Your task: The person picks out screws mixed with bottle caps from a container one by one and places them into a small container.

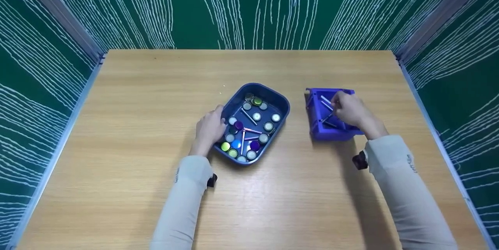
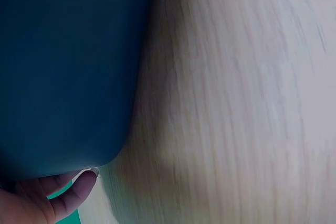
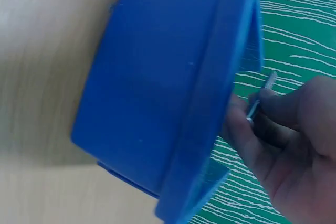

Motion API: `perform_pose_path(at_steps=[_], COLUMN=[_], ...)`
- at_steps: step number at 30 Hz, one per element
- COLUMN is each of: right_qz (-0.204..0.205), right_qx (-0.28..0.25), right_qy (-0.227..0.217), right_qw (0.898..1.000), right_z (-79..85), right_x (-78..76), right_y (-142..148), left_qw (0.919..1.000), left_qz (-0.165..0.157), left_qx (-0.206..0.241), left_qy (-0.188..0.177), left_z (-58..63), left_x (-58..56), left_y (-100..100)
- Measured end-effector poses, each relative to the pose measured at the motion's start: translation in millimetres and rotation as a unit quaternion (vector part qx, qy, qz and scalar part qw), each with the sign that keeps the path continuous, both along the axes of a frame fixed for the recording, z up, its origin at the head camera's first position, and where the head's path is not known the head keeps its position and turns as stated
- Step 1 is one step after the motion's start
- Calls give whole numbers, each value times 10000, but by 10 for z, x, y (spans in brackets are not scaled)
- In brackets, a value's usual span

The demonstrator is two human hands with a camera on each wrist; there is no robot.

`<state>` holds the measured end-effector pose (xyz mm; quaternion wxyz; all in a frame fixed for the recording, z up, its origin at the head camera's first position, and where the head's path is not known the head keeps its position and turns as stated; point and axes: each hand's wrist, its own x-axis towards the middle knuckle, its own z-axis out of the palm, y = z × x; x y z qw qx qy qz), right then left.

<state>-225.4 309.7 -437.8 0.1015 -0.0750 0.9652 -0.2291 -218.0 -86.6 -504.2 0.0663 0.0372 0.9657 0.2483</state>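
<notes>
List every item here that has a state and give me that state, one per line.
Navy tub: upright, open-topped
Purple bin: upright, open-topped
Left hand: holding the tub's left rim
Right hand: pinching, at the bin
Held rod: gripped in the right hand
Round caps: loose, scattered in the tub
Tub rods: loose, at differing angles
Bin rods: loose, partly hidden

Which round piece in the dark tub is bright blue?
The bright blue piece, beside two green ones at the near end of the tub; others look silvery, purple or green.
</notes>
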Motion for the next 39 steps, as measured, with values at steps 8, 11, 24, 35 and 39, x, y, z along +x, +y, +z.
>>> perform_pose_path(at_steps=[8, 11, 24, 35, 39], right_qz=[192, 260, -82, -244, -38], right_qx=[368, 528, -97, -488, -366], right_qy=[-197, -81, -63, 260, 635], right_qw=[9989, 9982, 9999, 9982, 9973], right_z=[-146, -203, -42, 202, 236], right_x=[14, 22, -25, -104, -136], right_y=[5, 10, -130, -478, -686], left_qw=[10000, 9999, 10000, 9999, 9999], left_qz=[29, 37, 22, 14, -2], left_qx=[-34, -52, -28, 45, -1], left_qy=[89, 142, 78, 96, 130], left_z=[-2, -13, 7, 7, 4], left_x=[12, 16, 7, 14, 10], left_y=[4, 6, 4, 7, 1])
